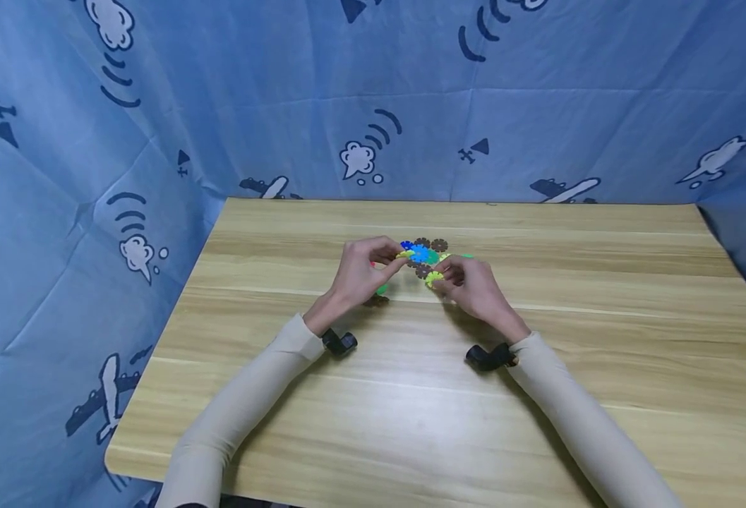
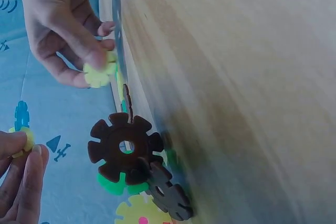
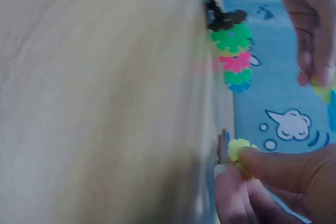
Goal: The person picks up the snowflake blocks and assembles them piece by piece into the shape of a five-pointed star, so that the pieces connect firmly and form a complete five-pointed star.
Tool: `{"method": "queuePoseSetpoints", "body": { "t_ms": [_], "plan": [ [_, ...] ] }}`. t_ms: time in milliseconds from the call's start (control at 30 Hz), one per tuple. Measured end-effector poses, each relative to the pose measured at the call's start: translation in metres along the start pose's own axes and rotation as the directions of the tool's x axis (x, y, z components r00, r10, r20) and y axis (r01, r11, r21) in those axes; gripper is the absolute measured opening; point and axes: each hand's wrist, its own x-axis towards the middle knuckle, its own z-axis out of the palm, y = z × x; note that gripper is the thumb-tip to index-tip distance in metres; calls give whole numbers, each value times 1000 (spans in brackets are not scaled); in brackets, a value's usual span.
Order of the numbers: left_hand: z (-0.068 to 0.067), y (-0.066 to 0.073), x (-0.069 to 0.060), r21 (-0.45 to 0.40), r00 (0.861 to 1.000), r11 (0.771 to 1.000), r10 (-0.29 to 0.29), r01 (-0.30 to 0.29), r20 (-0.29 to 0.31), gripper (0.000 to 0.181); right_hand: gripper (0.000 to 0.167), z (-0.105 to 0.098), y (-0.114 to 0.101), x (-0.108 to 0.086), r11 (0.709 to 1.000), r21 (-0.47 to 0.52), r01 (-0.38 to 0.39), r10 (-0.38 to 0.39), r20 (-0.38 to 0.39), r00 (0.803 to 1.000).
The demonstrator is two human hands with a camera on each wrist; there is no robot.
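Flower-shaped plastic discs are in both hands. My left hand [image 1: 363,271] pinches a yellow disc [image 1: 406,254], with a blue disc [image 1: 419,254] attached or right behind it; in the left wrist view a blue disc [image 2: 21,115] stands up from the yellow one at the fingertips. My right hand [image 1: 474,286] pinches another yellow disc [image 1: 434,279] between thumb and finger, seen in the right wrist view as a yellow disc [image 3: 240,150]. The two hands are apart, over the table's far half.
Brown discs [image 1: 439,245] and a green disc [image 1: 432,257] lie between and behind the hands. Beside the left hand, partly hidden, is a cluster with brown, pink and green discs [image 3: 231,39]. The wooden table [image 1: 411,423] ends at a blue patterned cloth [image 1: 411,70].
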Motion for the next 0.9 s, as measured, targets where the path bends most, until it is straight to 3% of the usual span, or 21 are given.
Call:
{"method": "queuePoseSetpoints", "body": {
  "t_ms": [200, 400, 900],
  "plan": [
    [0, -1, -1, 22, 1000, 1000, -15, 15, 9, 10, 27, -17, -3, -5, 991, 118, -55, 53, 19, 998],
    [2, -1, -2, 23, 1000, 1000, -9, 8, 28, 12, 31, -29, -13, -7, 976, 207, -62, 57, 32, 998],
    [8, 2, -5, -18, 998, 1000, 15, -14, 61, 8, 29, -30, -24, -10, 949, 312, -33, 33, 6, 999]
  ]
}}
